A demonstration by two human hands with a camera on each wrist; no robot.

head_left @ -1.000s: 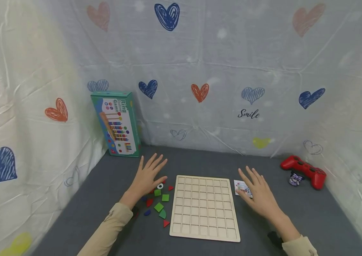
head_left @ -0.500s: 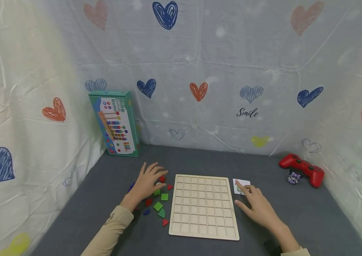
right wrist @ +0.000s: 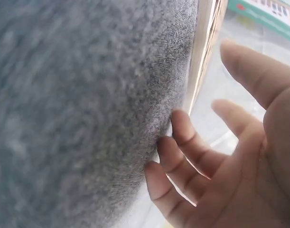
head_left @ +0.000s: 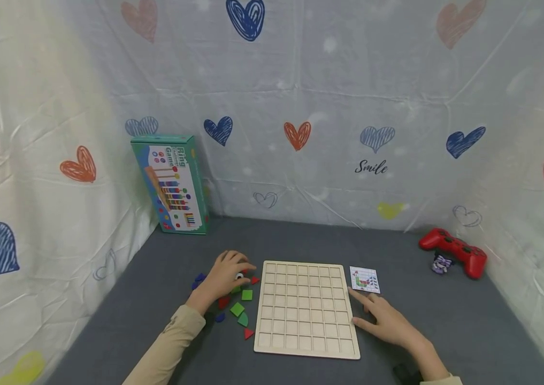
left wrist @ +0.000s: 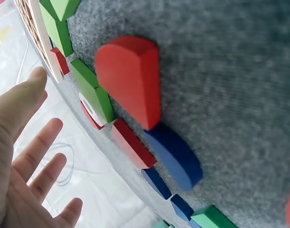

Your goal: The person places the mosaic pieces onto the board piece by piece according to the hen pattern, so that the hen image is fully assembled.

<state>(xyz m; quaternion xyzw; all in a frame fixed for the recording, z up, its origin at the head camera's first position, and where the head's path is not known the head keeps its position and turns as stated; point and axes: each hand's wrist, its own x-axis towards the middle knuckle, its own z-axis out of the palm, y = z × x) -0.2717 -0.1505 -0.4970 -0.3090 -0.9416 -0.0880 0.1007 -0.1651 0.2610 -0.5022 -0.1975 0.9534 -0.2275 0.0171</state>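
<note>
My left hand (head_left: pixel 223 275) hovers over a scatter of coloured blocks left of the board, fingers spread and holding nothing in the left wrist view. Below it lie a red rounded block (left wrist: pixel 118 71), a blue curved block (left wrist: pixel 175 156) and a white ring (left wrist: pixel 90 108). Green square blocks (head_left: pixel 247 295) and a red triangle (head_left: pixel 249 333) sit nearer the board. The pale wooden grid board (head_left: pixel 306 310) has bare cells. At its right edge is my right hand (head_left: pixel 387 320), index fingertip and thumb right at the rim, the other fingers bent loosely.
A small printed pattern card (head_left: pixel 365 279) lies right of the board. Farther right are a red game controller (head_left: pixel 454 251) and a small purple figure (head_left: pixel 442 264). A green game box (head_left: pixel 170 184) stands at the back left, before a heart-printed curtain (head_left: pixel 329 203).
My left hand has lowered toward the blocks, its fingers bending more. My right hand has come down past the card to the board's right edge, uncovering the card.
</note>
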